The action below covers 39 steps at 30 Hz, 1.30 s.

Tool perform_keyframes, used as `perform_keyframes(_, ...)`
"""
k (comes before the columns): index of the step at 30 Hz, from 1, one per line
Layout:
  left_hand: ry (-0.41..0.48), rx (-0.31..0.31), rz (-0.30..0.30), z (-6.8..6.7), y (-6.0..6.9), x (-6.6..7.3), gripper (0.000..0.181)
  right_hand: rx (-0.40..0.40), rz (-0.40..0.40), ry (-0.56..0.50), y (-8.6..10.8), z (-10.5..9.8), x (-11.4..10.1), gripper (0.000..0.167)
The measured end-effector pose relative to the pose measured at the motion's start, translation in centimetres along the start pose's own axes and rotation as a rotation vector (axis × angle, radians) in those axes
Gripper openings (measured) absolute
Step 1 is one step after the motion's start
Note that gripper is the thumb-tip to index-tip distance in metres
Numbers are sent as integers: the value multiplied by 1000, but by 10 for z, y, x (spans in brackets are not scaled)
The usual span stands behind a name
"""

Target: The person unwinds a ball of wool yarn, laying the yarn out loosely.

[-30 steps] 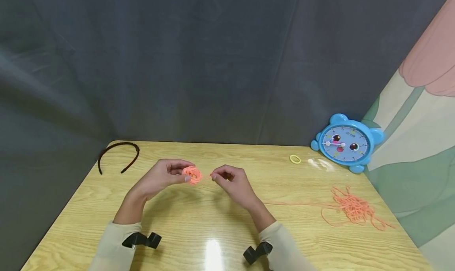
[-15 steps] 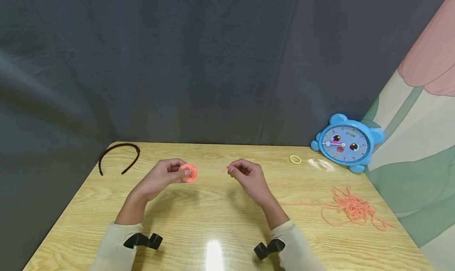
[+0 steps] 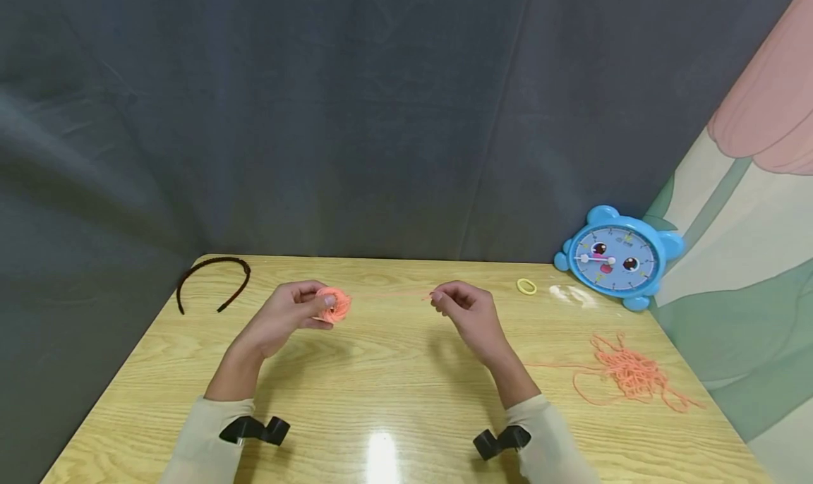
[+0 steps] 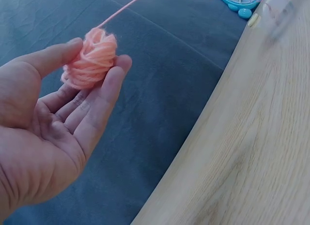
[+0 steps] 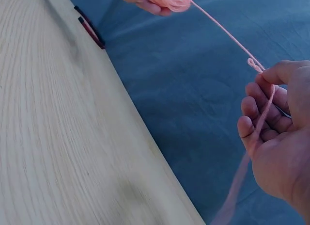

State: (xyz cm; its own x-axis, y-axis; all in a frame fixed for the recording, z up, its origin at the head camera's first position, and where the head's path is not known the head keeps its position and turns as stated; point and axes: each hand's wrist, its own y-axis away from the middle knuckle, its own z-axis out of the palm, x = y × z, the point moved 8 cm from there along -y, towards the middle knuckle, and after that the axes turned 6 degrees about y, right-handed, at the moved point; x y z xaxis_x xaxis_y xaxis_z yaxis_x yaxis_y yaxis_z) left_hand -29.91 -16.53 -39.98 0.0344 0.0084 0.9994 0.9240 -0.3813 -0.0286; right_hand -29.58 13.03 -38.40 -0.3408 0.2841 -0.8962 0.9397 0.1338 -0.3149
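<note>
My left hand (image 3: 282, 319) (image 4: 58, 104) pinches a small wound ball of coral yarn (image 3: 336, 306) (image 4: 92, 60) between thumb and fingers. From that ball a strand (image 4: 122, 9) (image 5: 225, 31) runs taut to my right hand (image 3: 473, 319) (image 5: 281, 118), which pinches it between thumb and forefinger. A small loop (image 5: 254, 65) sticks out by those fingertips in the right wrist view. Across the right palm the yarn carries on downward. On the table's right side lies a loose, tangled heap of the same yarn (image 3: 635, 372), with one strand stretching left toward my right forearm.
A dark headband (image 3: 216, 259) lies at the back left of the wooden table (image 3: 381, 385). Toward the back right are a yellow ring (image 3: 526, 286) and a blue animal-shaped clock (image 3: 615, 258). A dark curtain (image 3: 356, 117) hangs behind the table.
My right hand has moved right, away from the ball, and the strand between the hands is longer. My left hand has shifted slightly left, with the ball turned in its fingers.
</note>
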Motion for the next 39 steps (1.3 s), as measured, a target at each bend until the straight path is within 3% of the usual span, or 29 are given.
perform_keyframes(13, -7, 141, -12, -18, 1, 0, 40, 70, 24, -8, 0, -42, 9, 25)
perform_keyframes(28, 9, 167, -20, -26, 3, 0, 41, 156, 62, 22, -1, -87, 21, 18)
perform_keyframes(35, 28, 182, -27, -29, 4, 0, 39, 188, 88, 50, 1, -108, 20, 33)
perform_keyframes(39, 26, 187, -25, -31, 5, 1, 35, 202, 98, 60, 3, -122, 19, 32)
